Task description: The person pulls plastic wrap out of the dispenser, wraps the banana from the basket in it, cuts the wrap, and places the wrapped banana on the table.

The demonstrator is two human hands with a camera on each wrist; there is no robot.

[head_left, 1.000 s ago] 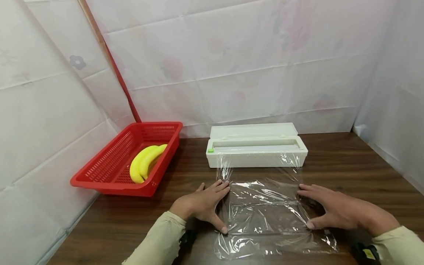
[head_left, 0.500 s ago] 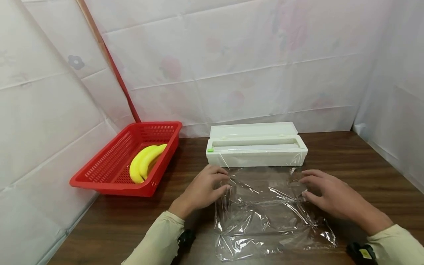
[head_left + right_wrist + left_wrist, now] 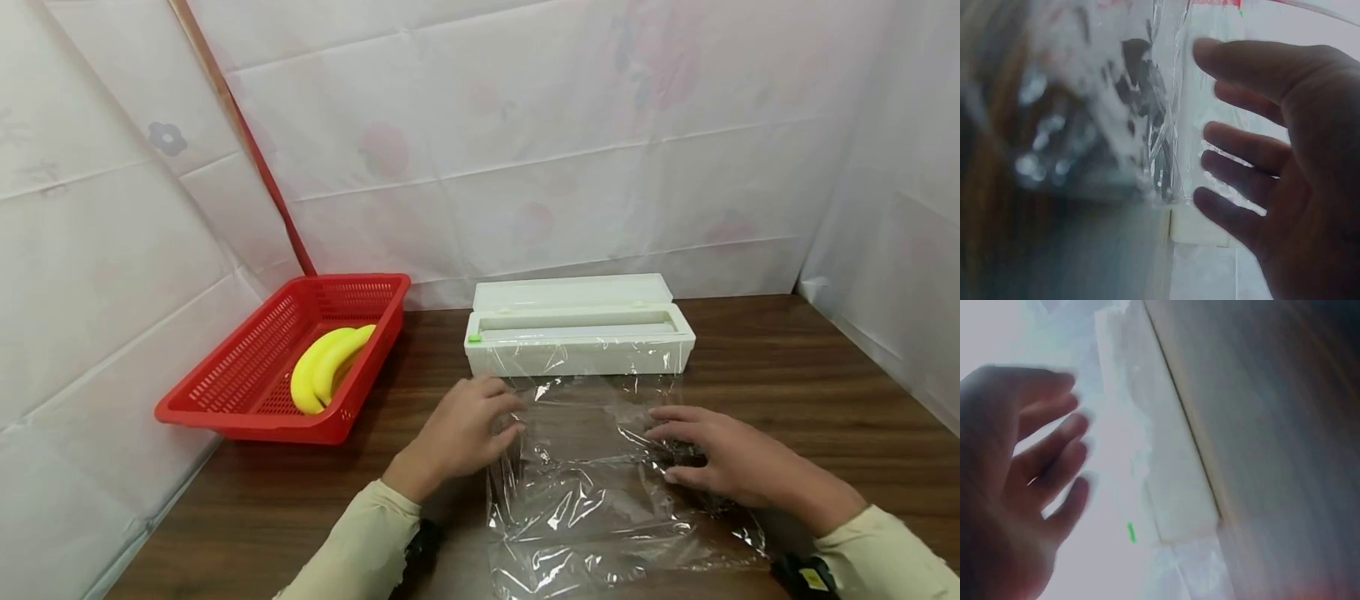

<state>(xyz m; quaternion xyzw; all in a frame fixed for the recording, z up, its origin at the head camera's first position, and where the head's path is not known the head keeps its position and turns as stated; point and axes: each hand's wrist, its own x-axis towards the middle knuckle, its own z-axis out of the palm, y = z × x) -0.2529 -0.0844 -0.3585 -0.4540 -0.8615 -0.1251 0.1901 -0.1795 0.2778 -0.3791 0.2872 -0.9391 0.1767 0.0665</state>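
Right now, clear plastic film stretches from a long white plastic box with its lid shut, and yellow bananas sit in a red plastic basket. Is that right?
Not quite: the long white plastic box has its lid open, tipped back, as the head view shows. The clear plastic film stretches from it, and the yellow bananas sit in the red plastic basket.

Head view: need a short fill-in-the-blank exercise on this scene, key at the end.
Clear film lies in front of the white box, whose lid is ____ rather than closed.
The basket holding yellow bananas is coloured ____.
The small tab on the box is coloured ____.
Of the left hand and right hand, the one farther from the basket is the ____.

Missing words: open; red; green; right.
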